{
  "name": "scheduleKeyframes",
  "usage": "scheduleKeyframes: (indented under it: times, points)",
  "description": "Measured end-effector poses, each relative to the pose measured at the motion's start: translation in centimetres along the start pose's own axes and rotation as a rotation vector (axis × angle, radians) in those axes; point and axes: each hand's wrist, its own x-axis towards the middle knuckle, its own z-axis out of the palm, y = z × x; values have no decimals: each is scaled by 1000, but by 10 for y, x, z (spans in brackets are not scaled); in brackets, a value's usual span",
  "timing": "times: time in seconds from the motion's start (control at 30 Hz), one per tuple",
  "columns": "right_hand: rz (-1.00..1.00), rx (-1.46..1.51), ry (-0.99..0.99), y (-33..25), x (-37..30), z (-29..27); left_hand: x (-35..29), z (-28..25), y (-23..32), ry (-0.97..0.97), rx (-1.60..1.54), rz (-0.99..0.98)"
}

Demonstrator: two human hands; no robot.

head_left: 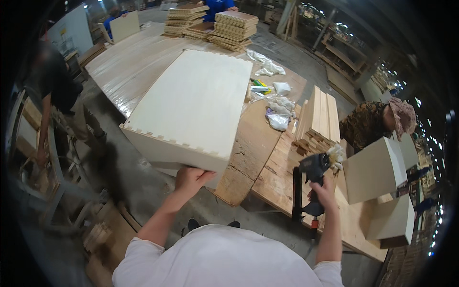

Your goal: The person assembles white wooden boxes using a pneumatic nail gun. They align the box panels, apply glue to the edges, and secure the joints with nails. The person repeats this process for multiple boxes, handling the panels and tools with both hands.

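Desk (pixel 267 143): long, wooden, runs from 6 o'clock up to 11 o'clock.

Box (pixel 191 105): large, pale, dovetailed at the corners, lies on the desk at centre. Its near end overhangs the desk edge; its long axis runs from 7 toward 1 o'clock.

Slat stack (pixel 319 119): on edge at 3 o'clock of the box, well apart from it. Two smaller pale boxes (pixel 375 170) at 4 o'clock, near another person.

Nail gun (pixel 311 184): dark, upright, at 4 o'clock of the box's near corner.

Left hand (pixel 191 179): our fingers curl against the lower edge of the box's near end, touching it; the box lies at 12 o'clock from them. This hand is the nearer to the box.

Right hand (pixel 324 193): our fingers are wrapped tight round the nail gun's grip; the box lies at 10 o'clock from it, apart.

Rags and small packets (pixel 277 103): scattered between box and slats.
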Motion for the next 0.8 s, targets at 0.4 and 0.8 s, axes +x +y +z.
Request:
scheduleKeyframes:
  times: [0.4, 0.8]
  points:
    - [-173, -99, -312, -256, -58, 0, 25, 49, 50, 90, -230, 368]
    - [-44, -259, -303, -279, -42, 27, -31, -12, -36, 550, -166, 94]
